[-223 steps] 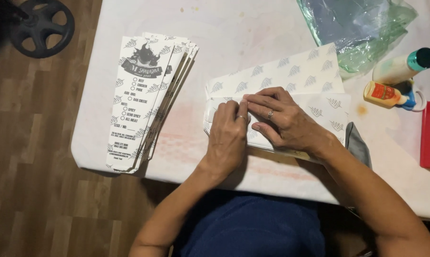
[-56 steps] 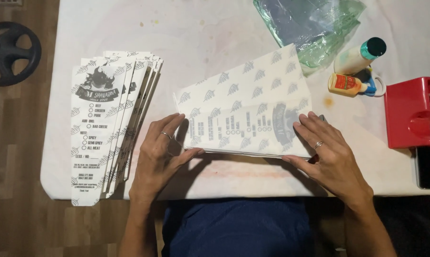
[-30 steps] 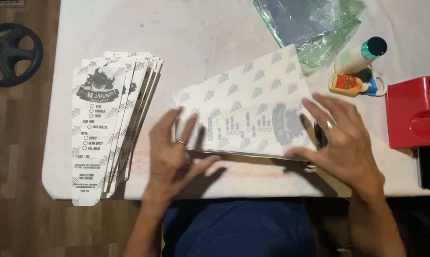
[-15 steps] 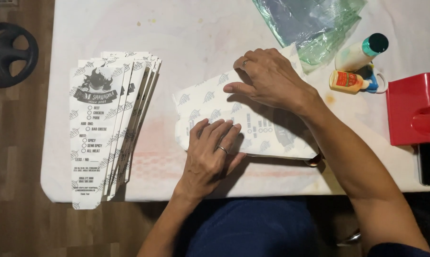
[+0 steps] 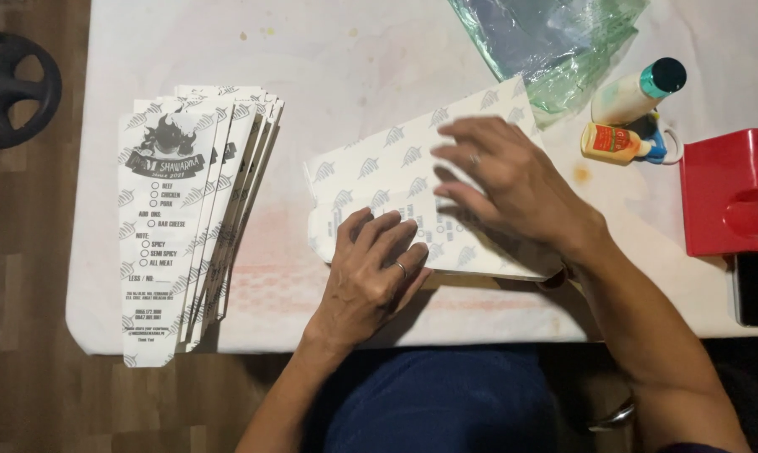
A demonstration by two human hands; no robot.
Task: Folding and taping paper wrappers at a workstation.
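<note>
With both the left hand (image 5: 371, 281) and right hand (image 5: 513, 180) pressed flat, fingers spread, on the printed paper sheet (image 5: 396, 168) at the table's (image 5: 354, 50) near centre, uneven pressure could have skewed its fold.

You've got even overhead light, bright on the white cloth-covered table (image 5: 379, 67), floor dim. Your right hand (image 5: 513, 180) shows motion blur; soft shadows under both hands, no glare.

Two hands (image 5: 371, 281), two glue bottles (image 5: 636, 92), one red box (image 5: 725, 191), one plastic bag (image 5: 547, 42).
</note>
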